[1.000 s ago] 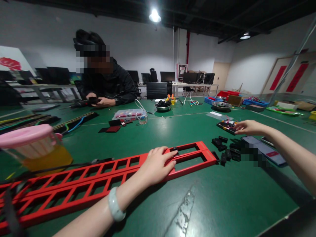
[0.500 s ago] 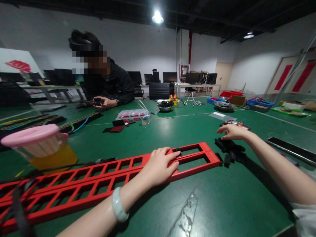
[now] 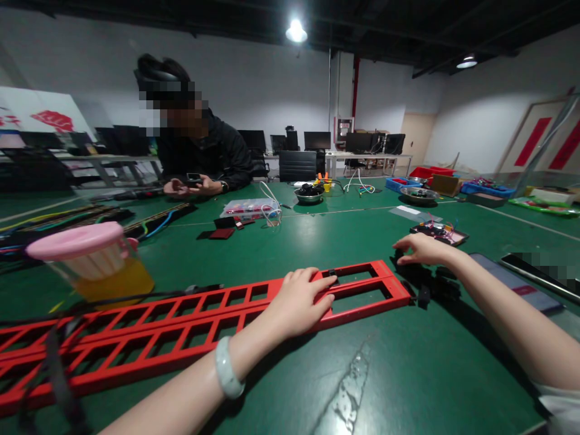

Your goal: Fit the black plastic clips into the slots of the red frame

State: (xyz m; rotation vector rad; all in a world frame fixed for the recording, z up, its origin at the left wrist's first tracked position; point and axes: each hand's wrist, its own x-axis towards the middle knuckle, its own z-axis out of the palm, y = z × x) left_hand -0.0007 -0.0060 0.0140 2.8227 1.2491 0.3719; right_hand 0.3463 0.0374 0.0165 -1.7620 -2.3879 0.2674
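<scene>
A long red ladder-like frame [image 3: 362, 314] with rectangular openings lies across the table. My left hand [image 3: 301, 302], wearing a pale bangle, rests over its right part, fingers bent over the far rail and thumb on the near one. Its index fingertip touches a small black piece [image 3: 333, 275] on the frame. Beyond the frame's right end lies a pile of small black parts [image 3: 426, 289]. My right hand [image 3: 419, 249] is down at the pile's far left edge, fingers curled round a black part [image 3: 399, 256] whose shape is mostly hidden.
A pink-lidded jug [image 3: 99, 263] of orange liquid stands behind the frame. Black straps [image 3: 61, 380] cross its left end. Phones [image 3: 539, 275] lie to the right, a wired board [image 3: 439, 232] behind my right hand. Across the table a person [image 3: 208, 151] holds a small device.
My right hand has lowered onto the black parts and shifted slightly left over them. My left hand stays on the frame. The view has turned slightly left; the person across brought both hands together.
</scene>
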